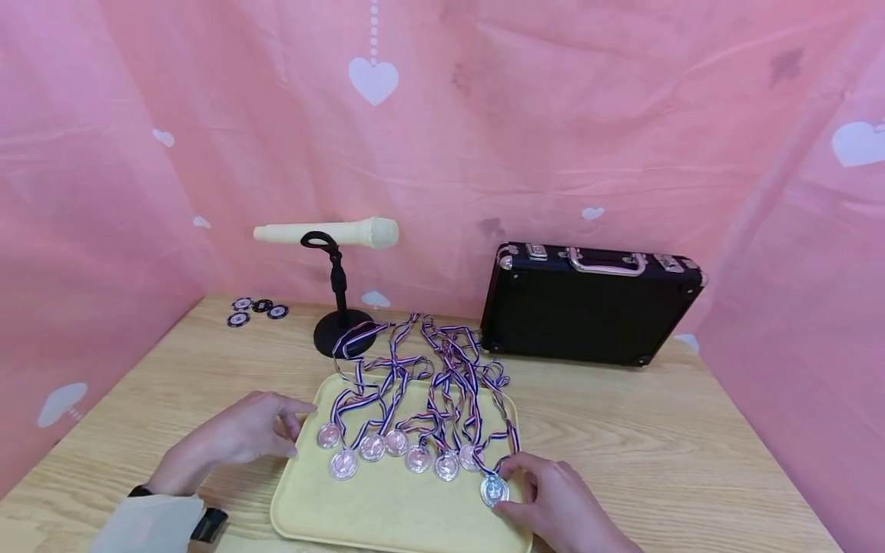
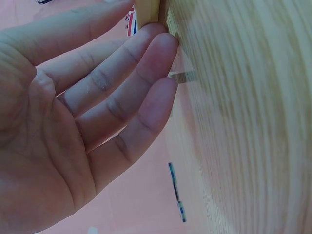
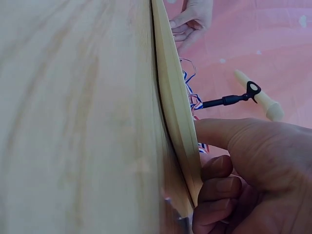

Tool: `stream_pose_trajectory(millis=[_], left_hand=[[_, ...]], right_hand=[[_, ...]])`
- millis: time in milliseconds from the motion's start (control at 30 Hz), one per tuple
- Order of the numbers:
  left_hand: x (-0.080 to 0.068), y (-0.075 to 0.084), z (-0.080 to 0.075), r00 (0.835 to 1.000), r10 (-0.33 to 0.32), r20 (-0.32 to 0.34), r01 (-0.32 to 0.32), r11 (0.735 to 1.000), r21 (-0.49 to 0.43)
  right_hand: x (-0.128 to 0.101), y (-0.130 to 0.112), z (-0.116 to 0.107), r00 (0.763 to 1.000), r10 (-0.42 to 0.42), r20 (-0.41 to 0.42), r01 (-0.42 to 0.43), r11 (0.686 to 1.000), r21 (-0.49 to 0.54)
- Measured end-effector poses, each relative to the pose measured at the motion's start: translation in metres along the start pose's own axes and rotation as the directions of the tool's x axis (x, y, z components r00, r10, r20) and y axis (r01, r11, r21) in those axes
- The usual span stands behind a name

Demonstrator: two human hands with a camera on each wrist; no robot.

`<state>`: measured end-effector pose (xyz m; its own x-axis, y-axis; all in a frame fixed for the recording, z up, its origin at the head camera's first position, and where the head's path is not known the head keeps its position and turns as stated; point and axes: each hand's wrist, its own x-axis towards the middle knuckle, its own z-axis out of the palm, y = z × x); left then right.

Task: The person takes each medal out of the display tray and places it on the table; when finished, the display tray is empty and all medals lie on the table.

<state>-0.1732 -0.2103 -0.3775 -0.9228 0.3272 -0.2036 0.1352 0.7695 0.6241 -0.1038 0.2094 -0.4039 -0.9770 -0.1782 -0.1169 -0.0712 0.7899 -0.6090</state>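
Poker chips point(image 1: 256, 309): three are seen lying together at the far left of the wooden table point(image 1: 657, 453), well apart from both hands.
Left hand point(image 1: 242, 434): it is laid on the table at the left rim of the yellow tray point(image 1: 387, 511); the fingers are kept nearly straight and relaxed, with the tips against the tray's edge, and nothing is gripped. In the left wrist view the fingertips point(image 2: 163, 44) are seen touching that rim.
Microphone point(image 1: 328, 232): it is held level in a black stand point(image 1: 340, 307) behind the tray.
Medals point(image 1: 408, 457): a row of them is laid across the tray, their striped ribbons point(image 1: 422, 369) trailing over the far rim toward the stand.
Right hand point(image 1: 553, 503): its fingers are curled at the tray's right edge, and one medal point(image 1: 494, 490), nearest the right corner, is pinched between thumb and fingers.
Black case point(image 1: 588, 303): it is stood shut at the far right, apart from the tray.
Step in hand: judged to be the picking of the rightmost medal while the tray is steadied.
Next move: a clean lift would be called for, with its ribbon kept free of the tangled neighbours.
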Motion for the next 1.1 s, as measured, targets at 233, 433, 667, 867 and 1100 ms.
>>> stream_pose_trajectory(millis=[233, 433, 667, 867, 1100], left_hand=[[-0.001, 0.001, 0.000, 0.999, -0.030, 0.014, 0.030, 1.000, 0.004], [-0.002, 0.000, 0.000, 1.000, -0.024, 0.011, 0.025, 1.000, -0.007], [-0.001, -0.002, 0.001, 1.000, 0.000, 0.003, 0.000, 1.000, -0.006], [-0.001, -0.003, 0.001, 1.000, 0.002, 0.005, -0.002, 1.000, 0.000], [0.000, -0.004, 0.001, 0.999, 0.037, 0.008, -0.037, 0.999, 0.022]], right_hand=[[-0.002, -0.001, 0.000, 0.993, -0.112, -0.021, 0.113, 0.993, 0.033], [-0.002, -0.002, 0.000, 0.991, -0.137, 0.001, 0.137, 0.988, 0.066], [-0.001, 0.001, 0.001, 0.981, -0.193, 0.001, 0.192, 0.976, 0.101], [-0.001, 0.006, 0.002, 0.976, -0.217, -0.005, 0.214, 0.957, 0.196], [0.000, 0.008, 0.003, 0.985, -0.169, -0.016, 0.166, 0.931, 0.326]])
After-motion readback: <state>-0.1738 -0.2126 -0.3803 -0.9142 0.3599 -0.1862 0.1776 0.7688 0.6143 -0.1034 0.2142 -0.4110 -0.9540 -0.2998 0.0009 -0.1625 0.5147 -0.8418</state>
